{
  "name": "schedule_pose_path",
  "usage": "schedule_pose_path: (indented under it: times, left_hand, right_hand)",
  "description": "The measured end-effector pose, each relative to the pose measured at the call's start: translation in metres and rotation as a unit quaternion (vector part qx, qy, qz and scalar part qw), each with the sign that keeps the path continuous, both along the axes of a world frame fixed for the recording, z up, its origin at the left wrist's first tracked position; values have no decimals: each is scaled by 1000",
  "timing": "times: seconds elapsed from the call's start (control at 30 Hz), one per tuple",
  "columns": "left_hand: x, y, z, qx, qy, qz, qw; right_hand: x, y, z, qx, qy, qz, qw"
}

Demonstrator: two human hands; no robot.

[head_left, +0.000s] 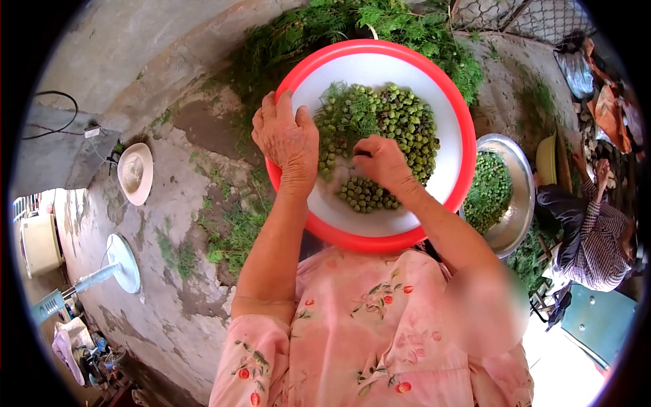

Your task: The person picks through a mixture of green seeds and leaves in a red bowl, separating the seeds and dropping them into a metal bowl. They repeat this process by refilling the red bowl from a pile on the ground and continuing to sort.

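Note:
A white basin with a red rim [466, 146] is tilted toward me in front of my chest. Inside it lie small round green cones [407, 122], and a feathery green sprig [352, 112] rests on their upper left side. My left hand [290, 139] is closed over the basin's left rim, fingers outside and thumb inward. Among the cones, near the middle of the basin, my right hand [383, 163] has its fingers curled together. What they hold, if anything, is hidden. A bare strip of the white bottom shows below that hand.
A metal bowl [522, 203] of green pieces [489, 190] stands right of the basin. Cut green branches [420, 30] lie behind it. A seated person [597, 237] is at the far right. A hat [135, 173] and a pale blue fan [122, 263] are on the left.

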State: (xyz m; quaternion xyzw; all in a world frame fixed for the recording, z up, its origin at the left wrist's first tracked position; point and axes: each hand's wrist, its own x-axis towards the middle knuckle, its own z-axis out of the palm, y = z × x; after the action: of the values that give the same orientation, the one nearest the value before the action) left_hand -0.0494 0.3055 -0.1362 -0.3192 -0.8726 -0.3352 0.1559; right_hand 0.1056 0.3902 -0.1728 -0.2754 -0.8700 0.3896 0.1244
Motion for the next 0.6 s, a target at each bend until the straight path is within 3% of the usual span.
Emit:
schedule_pose_path:
  times: [0.07, 0.13, 0.2, 0.27, 0.4, 0.43, 0.53, 0.57, 0.6]
  left_hand:
    - [1, 1, -1, 5, -2, 2, 1000]
    - [1, 2, -1, 8, -3, 4, 1000]
    - [1, 2, -1, 6, -3, 5, 1000]
    - [0, 1, 0, 15, 2, 2, 1000]
    - [3, 1, 5, 7, -5, 7, 1000]
    - [3, 0, 5, 10, -5, 5, 1000]
    - [2, 1, 2, 17, -2, 2, 1000]
    - [2, 0, 1, 17, 0, 2, 1000]
    - [3, 0, 1, 19, 2, 1, 1000]
  right_hand:
    - [14, 12, 19, -46, 19, -35, 998]
    - [37, 28, 39, 68, 125, -3, 990]
    - [68, 35, 68, -56, 130, -131, 981]
    - [103, 46, 95, -105, 112, -232, 960]
    - [196, 88, 73, -267, 219, -336, 876]
    - [206, 92, 71, -126, -21, -389, 912]
    - [196, 82, 70, 78, -38, -342, 936]
    - [173, 75, 77, -10, 19, -342, 940]
    - [154, 71, 73, 47, 44, -286, 956]
